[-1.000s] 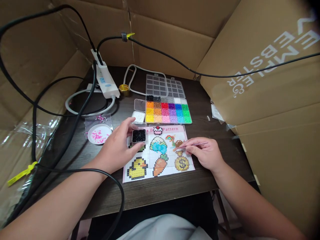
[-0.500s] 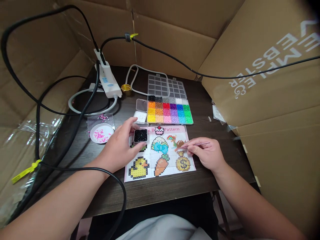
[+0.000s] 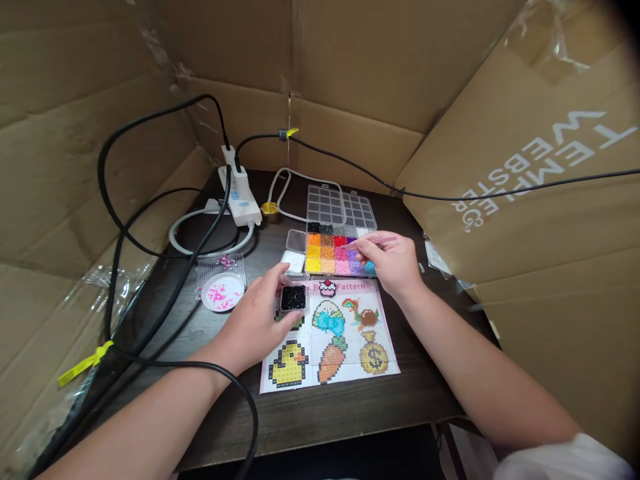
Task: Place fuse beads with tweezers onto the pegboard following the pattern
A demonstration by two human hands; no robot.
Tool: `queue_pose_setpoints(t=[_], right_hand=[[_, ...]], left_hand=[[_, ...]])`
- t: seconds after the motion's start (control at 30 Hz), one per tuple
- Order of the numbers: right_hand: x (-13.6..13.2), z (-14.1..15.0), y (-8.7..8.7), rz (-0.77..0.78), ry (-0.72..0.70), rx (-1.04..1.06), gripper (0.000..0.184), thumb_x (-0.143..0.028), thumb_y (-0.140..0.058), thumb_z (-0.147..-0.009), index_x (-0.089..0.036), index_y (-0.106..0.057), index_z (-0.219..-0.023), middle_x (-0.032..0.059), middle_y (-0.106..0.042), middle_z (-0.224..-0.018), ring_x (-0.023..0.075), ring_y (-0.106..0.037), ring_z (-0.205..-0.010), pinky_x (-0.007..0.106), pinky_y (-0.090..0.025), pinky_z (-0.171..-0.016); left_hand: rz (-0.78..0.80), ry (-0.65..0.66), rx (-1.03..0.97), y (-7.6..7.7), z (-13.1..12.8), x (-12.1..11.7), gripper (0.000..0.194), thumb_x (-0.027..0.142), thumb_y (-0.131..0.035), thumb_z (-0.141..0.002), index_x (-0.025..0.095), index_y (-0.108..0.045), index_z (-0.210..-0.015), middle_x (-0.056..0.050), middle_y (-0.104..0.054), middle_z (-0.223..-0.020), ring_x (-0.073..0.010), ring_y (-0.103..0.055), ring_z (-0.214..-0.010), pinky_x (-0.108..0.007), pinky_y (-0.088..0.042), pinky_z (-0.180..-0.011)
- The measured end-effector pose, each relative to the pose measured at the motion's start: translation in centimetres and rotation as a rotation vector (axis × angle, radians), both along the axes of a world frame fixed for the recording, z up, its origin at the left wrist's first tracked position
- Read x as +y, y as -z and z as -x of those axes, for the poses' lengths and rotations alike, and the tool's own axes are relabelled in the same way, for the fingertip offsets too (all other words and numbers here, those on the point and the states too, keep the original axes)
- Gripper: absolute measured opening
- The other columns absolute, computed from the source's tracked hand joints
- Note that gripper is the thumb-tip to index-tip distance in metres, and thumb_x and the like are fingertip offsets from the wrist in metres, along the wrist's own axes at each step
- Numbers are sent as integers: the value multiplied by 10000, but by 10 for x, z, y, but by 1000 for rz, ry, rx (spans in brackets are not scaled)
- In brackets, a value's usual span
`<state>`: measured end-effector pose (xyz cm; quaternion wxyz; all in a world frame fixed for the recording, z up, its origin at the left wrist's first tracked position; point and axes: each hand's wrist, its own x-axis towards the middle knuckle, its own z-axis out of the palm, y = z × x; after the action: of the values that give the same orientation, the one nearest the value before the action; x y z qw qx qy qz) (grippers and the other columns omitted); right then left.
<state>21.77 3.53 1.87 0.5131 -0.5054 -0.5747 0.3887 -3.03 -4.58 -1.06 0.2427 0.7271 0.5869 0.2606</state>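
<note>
Between the thumb and fingers of my left hand (image 3: 260, 317) is a small clear box of black beads (image 3: 293, 298), held over the upper left of the pattern sheet (image 3: 305, 333). My right hand (image 3: 393, 260) pinches pink tweezers (image 3: 373, 241), whose tip lies over the red and pink compartments of the bead organizer (image 3: 330, 250); I cannot tell whether it touches any bead. The organizer's clear lid (image 3: 343, 205) lies open behind it. Left of the organizer stands a small open box of white beads (image 3: 293, 261). The sheet shows a duck, a carrot, a money bag and other pictures.
A white dish (image 3: 223, 292) with pink and white beads rests on a clear pegboard (image 3: 205, 267) at the left. Behind it are a power strip (image 3: 243, 200) and a gold cup (image 3: 270, 211). A black cable (image 3: 175, 313) loops past my left arm. Cardboard walls (image 3: 355, 100) enclose the table.
My right hand has moved forward with the tweezers, from above the pattern sheet to above the bead organizer. My left hand keeps hold of the box of black beads. The camera view has shifted.
</note>
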Motion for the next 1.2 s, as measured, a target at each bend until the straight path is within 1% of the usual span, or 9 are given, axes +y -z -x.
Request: queue_pose_setpoints(t=[0.07,0.17,0.33,0.53,0.67,0.8,0.97,1.1,1.2], right_hand=[[9,8,3,12,-7,-6,223,-390,-755,-768,-169,-753,-741,53,-714,-638,136,-605,-555,301,-525,-547],[13,12,7,21,-1,-12,239,-400,-760,-754,-161,-742,-748,47,-699,-620,134,-607,-546,298,-524,-544],[0,5,7,33,21,-60,243,-396,-801,-724,-159,-758,-761,34,-686,-606,137,-601,-521,307,-518,-530],[-17,-2,11,55,-4,-121,182,-353,-759,-755,-173,-782,-747,25,-673,-566,135,-586,-504,292,-499,-501],[-17,-1,18,47,-5,-118,167,-350,-758,-751,-185,-782,-743,21,-681,-574,128,-577,-504,284,-495,-498],[-14,-1,21,47,-30,-136,165,-356,-760,-747,-192,-782,-747,31,-719,-628,130,-605,-528,290,-526,-534],[-15,-2,21,71,-31,-135,171,-356,-764,-746,-187,-783,-765,41,-734,-655,143,-648,-560,296,-553,-556],[-16,-1,20,72,-32,-125,149,-333,-763,-741,-185,-777,-752,38,-728,-642,141,-651,-559,293,-560,-554],[-16,0,20,94,-27,-108,143,-330,-774,-735,-187,-773,-741,40,-730,-638,139,-649,-546,291,-563,-534]], left_hand=[[-5,2,-6,0,0,0,694,312,-712,-821,206,-415,-1439,-127,-690,-1193,-316,-660,-1128,-497,-551,-955],[1,4,-21,0,-1,0,690,299,-705,-820,202,-421,-1440,-133,-687,-1209,-317,-656,-1127,-503,-542,-968],[12,9,-26,-1,-1,-2,700,300,-695,-827,193,-407,-1456,-138,-676,-1226,-313,-638,-1152,-505,-527,-994],[14,13,-13,1,-1,-1,713,309,-697,-830,195,-390,-1464,-138,-670,-1240,-312,-627,-1160,-508,-529,-995],[12,13,-20,1,-2,-1,713,315,-699,-830,194,-391,-1462,-130,-672,-1232,-307,-633,-1154,-498,-536,-993],[7,2,-19,1,-2,-1,714,318,-709,-822,210,-404,-1459,-126,-673,-1228,-311,-641,-1155,-494,-543,-985],[7,6,-11,1,-2,-1,708,325,-710,-822,214,-408,-1453,-123,-678,-1216,-305,-651,-1119,-495,-544,-976],[22,5,-3,1,-2,-1,719,334,-709,-821,179,-406,-1455,-140,-670,-1223,-311,-645,-1123,-490,-540,-976],[15,13,-9,2,-2,0,712,332,-706,-827,183,-406,-1455,-131,-671,-1224,-307,-642,-1128,-482,-535,-983]])
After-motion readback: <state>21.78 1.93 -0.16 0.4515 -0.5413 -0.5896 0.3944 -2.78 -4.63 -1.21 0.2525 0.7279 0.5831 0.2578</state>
